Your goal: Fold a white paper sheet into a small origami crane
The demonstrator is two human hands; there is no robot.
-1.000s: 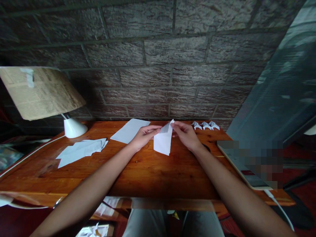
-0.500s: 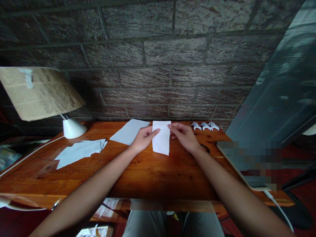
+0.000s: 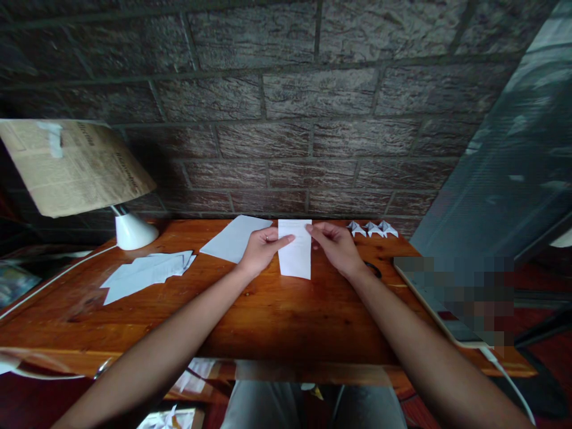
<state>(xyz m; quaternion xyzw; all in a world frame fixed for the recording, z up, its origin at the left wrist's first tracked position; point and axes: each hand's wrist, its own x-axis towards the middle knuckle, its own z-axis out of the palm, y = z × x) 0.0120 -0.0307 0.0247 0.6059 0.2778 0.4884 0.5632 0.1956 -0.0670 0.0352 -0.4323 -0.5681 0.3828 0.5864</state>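
A narrow white sheet of paper, apparently folded, is held upright above the desk between both hands. My left hand pinches its left edge, with the thumb lying across the front. At the upper right edge, my right hand grips the paper between thumb and fingers. Faint printed lines show near its top. Behind my left hand lies a stack of white paper. Several small folded paper shapes stand in a row beyond my right hand.
Loose paper pieces lie on the left of the wooden desk. A lamp with a newspaper-covered shade stands behind them. To the right is a laptop-like device with a white cable. A dark ring sits near my right wrist.
The paper's front has turned slightly to face me more squarely, and its lower edge has shifted a little right. Both hands keep their hold, and my left thumb reaches slightly farther across.
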